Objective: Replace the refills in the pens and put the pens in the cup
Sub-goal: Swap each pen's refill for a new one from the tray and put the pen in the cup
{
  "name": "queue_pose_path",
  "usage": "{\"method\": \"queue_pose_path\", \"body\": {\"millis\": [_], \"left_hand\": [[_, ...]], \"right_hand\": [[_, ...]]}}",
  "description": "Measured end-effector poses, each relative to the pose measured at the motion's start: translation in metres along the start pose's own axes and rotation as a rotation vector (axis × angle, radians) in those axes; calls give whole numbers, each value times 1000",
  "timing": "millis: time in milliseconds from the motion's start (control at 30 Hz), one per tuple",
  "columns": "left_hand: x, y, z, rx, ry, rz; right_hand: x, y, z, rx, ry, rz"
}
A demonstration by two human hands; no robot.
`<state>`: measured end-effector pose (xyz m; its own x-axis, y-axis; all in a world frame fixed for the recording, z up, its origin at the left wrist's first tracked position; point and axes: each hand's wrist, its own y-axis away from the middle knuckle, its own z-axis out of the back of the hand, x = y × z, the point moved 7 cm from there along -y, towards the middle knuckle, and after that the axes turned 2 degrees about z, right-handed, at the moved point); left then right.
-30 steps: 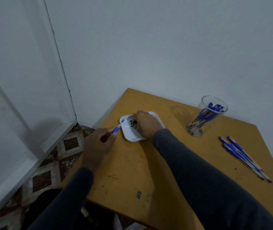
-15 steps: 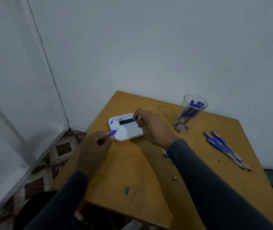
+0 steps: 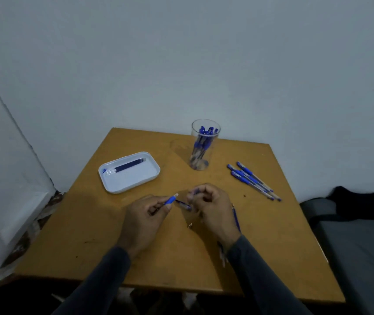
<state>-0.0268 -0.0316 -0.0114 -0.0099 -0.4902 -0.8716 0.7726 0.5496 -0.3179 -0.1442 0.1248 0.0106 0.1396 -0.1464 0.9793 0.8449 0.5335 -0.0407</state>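
A blue pen barrel (image 3: 170, 199) is pinched in the left hand (image 3: 144, 215) above the desk (image 3: 104, 226). A refill (image 3: 182, 203) is pinched in the right hand (image 3: 211, 206), its tip just beside the barrel's open end.

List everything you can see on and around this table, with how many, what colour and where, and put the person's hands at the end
table: one, yellow-brown wood, against the wall
tray: one, white, far left of the table
refills: a few, count unclear, dark, lying together in the tray
cup: one, clear, far middle of the table, upright
pens in the cup: several, blue, count unclear
loose pens: about four, blue, lying together on the table, right of the cup
dark cloth: one, black, on the grey seat, far right
left hand: holds a blue pen barrel
right hand: holds a thin dark refill, pointed at the barrel
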Motion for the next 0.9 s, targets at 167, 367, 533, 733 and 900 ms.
{"method": "queue_pose_path", "body": {"millis": [167, 367, 533, 733, 900], "left_hand": [[1, 3, -14, 57, 27, 16], [2, 6, -15, 98, 47, 21], [4, 7, -16, 109, 55, 44], [7, 6, -16, 112, 69, 62], [6, 6, -16, 125, 49, 60]], "right_hand": [[-10, 12, 12, -121, -65, -23], [-10, 18, 9, -120, -133, -38], [-5, 20, 5, -135, -212, -27], [-4, 19, 0, -139, -267, -42], [-3, 16, -3, -119, -298, -60]]}}
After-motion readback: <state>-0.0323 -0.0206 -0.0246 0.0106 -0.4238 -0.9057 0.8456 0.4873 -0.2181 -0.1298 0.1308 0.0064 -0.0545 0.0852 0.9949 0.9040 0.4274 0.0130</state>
